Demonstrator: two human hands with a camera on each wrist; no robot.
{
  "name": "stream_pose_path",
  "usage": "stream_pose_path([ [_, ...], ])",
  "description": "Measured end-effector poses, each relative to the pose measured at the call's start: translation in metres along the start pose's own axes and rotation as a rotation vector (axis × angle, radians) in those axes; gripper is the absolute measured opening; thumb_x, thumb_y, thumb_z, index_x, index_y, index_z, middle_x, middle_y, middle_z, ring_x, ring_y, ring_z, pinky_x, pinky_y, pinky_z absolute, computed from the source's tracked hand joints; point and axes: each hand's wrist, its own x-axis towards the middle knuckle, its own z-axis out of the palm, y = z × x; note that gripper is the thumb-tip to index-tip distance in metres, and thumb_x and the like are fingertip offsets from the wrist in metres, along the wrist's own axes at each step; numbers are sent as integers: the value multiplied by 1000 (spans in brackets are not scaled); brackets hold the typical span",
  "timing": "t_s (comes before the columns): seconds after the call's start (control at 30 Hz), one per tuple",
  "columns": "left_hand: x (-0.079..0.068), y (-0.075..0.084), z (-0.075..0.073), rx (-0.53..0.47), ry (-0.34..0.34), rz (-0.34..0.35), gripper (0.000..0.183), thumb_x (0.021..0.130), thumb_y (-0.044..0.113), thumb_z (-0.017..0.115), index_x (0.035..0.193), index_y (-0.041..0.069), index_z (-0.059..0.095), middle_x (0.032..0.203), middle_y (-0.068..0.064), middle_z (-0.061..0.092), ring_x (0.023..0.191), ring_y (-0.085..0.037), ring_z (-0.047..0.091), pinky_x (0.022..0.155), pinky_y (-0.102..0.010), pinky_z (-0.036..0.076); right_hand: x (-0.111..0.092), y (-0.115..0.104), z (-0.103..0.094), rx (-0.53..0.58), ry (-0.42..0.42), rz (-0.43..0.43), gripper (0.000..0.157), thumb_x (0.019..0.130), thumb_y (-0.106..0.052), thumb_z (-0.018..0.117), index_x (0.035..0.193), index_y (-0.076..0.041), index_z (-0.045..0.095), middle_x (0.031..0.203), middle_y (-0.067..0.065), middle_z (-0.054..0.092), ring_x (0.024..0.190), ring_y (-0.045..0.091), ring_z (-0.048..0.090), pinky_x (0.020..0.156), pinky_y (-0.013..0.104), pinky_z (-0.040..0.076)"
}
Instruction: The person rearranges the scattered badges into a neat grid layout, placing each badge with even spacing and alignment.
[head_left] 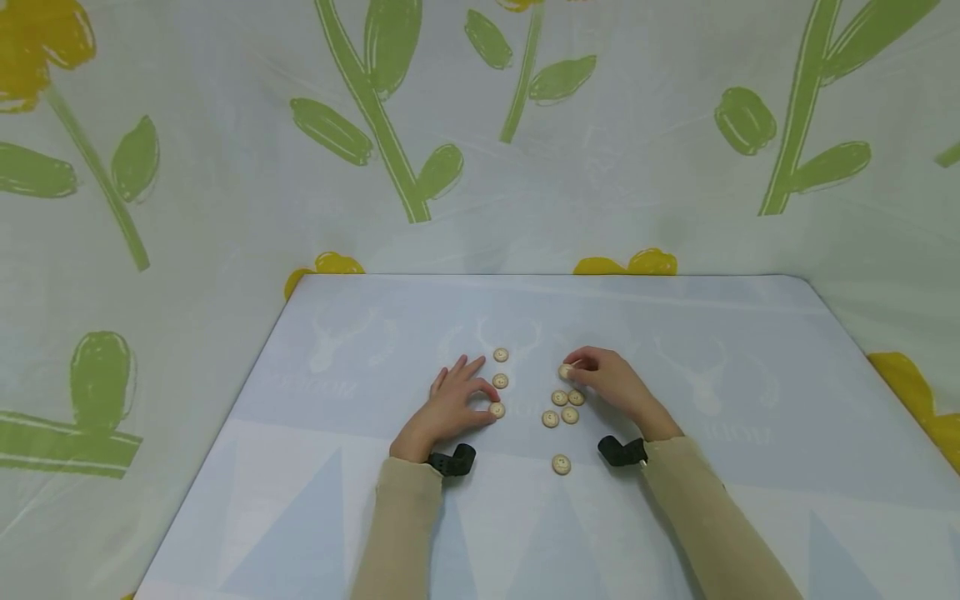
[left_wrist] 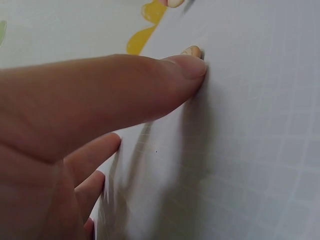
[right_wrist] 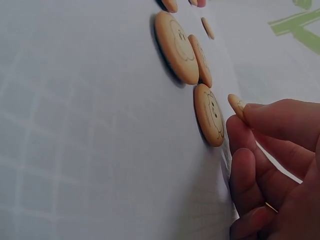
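Observation:
My left hand pinches a small round tan disc between thumb and index finger at the tabletop, its other fingers spread. In the left wrist view the thumb hides most of that disc. Two more discs, the nearer one and the farther one, lie in a column beyond it. My right hand holds another disc by its edge between thumb and fingertips. Just below that hand, several similar discs lie in a cluster; line-drawn faces show on some, like this disc.
A single disc lies nearer to me, apart from the cluster. The pale table has a printed pattern of blue triangles and antlered heads. Behind it hangs a flower-patterned sheet. Black camera mounts, such as the left one, sit at both wrists.

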Motion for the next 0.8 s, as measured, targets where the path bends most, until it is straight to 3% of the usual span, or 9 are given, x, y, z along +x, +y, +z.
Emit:
stream_pose_path([
  [0.43,-1,0,-1,-35,6,0,14,74,29,70,85,27,60,145,-2,24,135,-22,5,104,-43,0,11,-12,2,-37,-26,-62,24,83,-28,62,103,-14,61,93,4,59,84,21,49,71,33,39],
  [0.8,0,0,-1,-30,8,-2,13,74,29,69,84,27,60,145,-3,25,135,-22,6,104,-44,0,24,-21,12,-90,-18,-53,21,83,-28,62,100,-15,62,89,2,59,80,20,50,68,31,41],
])
